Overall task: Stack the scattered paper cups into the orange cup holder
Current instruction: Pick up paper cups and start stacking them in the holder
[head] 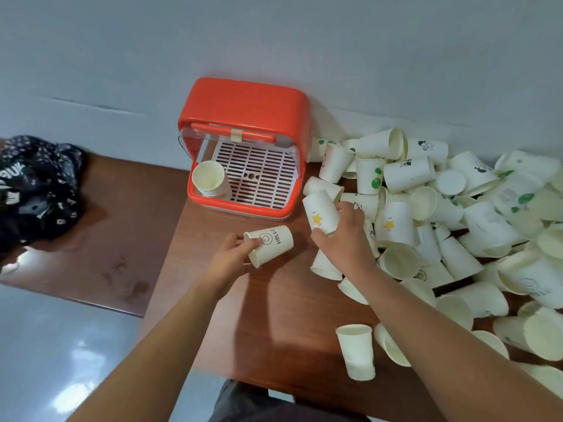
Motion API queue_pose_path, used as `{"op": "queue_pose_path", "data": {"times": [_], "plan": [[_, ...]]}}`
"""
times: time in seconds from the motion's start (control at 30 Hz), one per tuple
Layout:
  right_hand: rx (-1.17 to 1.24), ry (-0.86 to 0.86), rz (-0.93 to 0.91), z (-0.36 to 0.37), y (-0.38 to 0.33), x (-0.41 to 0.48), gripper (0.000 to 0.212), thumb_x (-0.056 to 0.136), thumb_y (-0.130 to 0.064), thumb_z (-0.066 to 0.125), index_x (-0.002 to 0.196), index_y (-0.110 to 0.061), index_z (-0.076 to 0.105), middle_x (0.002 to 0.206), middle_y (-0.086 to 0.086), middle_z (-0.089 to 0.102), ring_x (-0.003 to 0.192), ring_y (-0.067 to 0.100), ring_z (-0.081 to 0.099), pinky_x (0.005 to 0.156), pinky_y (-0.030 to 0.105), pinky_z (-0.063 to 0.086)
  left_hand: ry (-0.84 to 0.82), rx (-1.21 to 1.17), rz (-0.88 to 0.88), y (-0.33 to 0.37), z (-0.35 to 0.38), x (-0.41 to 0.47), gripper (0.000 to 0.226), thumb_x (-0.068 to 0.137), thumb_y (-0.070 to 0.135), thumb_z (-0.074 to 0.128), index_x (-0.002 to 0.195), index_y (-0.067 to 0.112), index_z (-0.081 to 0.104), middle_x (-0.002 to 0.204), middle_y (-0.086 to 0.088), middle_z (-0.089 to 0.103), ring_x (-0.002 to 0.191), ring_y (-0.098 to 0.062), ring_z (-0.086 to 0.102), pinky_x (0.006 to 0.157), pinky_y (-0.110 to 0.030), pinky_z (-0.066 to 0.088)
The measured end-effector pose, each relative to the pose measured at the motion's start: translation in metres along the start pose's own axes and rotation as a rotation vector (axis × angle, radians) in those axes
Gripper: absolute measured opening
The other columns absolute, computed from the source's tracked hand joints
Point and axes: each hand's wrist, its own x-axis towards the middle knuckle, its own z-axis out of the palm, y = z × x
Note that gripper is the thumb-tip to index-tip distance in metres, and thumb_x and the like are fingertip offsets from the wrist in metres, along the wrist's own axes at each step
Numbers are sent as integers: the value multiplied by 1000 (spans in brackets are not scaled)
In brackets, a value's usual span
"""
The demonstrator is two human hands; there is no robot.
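Nearby, cup pile [451, 214] right of orange holder [243, 147], dark cloth [36, 184] left.

cup holder [243, 117] back-centre on table [259, 315] | cup stack [210, 181] inside, left | loose cups [457, 223] right

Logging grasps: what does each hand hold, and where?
Left hand: white "HELLO" smiley paper cup, at its base. Right hand: white yellow-star paper cup, around its rim end.
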Motion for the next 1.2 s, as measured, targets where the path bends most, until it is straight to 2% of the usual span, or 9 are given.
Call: {"op": "queue_pose_path", "data": {"times": [0.13,0.3,0.43,0.53,0.63,0.73,0.83,1.0,1.2], "plan": [[18,10,-8,3,-28,-11,70,78,-29,75,135,-16,37,124,10,38,101,27,53,81,39,52,8,-13,138,35,-49,-12,36,93,20,67,122,2,54,121,-16,68,108,-32,69,90,-45,56],[54,-27,-32,7,-66,-13,66,82,-32,68,138,-21,34,129,6,37,104,24,54,83,42,54,107,-5,343,83,-103,-17,65,71,45,82,121,11,58,119,-10,70,110,-25,68,90,-39,56],[67,-24,-29,12,-93,-13,68,84,-35,65,142,-21,32,135,3,38,118,23,48,91,43,51,271,199,520,108,-118,-6,48,84,31,79,123,17,55,110,3,66,88,5,64,67,-6,47],[107,22,-19,18,-108,-13,76,82,-34,71,144,-17,31,140,1,40,126,19,43,100,38,45,324,395,607,118,-125,14,64,77,48,79,128,21,54,119,-1,63,100,-6,64,85,-23,55],[96,53,-26,26,-117,-12,69,81,-37,72,137,-17,37,132,-1,46,121,17,47,98,37,47,348,534,619,122,-126,30,88,74,57,78,144,19,41,135,-1,53,119,-15,55,102,-37,47],[112,101,-8,35,-123,-10,61,84,-40,69,135,-22,41,125,-6,44,115,11,47,91,31,49,299,707,688,120,-123,42,83,77,46,80,143,14,42,136,-5,49,124,-19,49,99,-28,38],[103,148,-16,39,-132,-8,65,86,-44,67,142,-26,39,130,-6,44,111,4,43,89,25,44,246,845,756,119,-123,58,75,77,48,79,137,12,51,129,-7,52,119,-24,52,98,-31,41],[136,165,-58,51,-148,4,68,80,-44,72,138,-25,40,135,-8,50,122,9,49,101,35,46,112,1118,742,132,-113,92,75,78,48,76,140,15,52,136,-8,49,124,-28,50,102,-42,45],[110,166,-85,62,-166,20,67,80,-40,76,136,-26,43,134,-6,47,119,7,46,98,26,41,-145,954,636,118,-129,117,100,75,46,81,156,28,25,160,-2,26,140,-24,40,112,-43,39]]}}
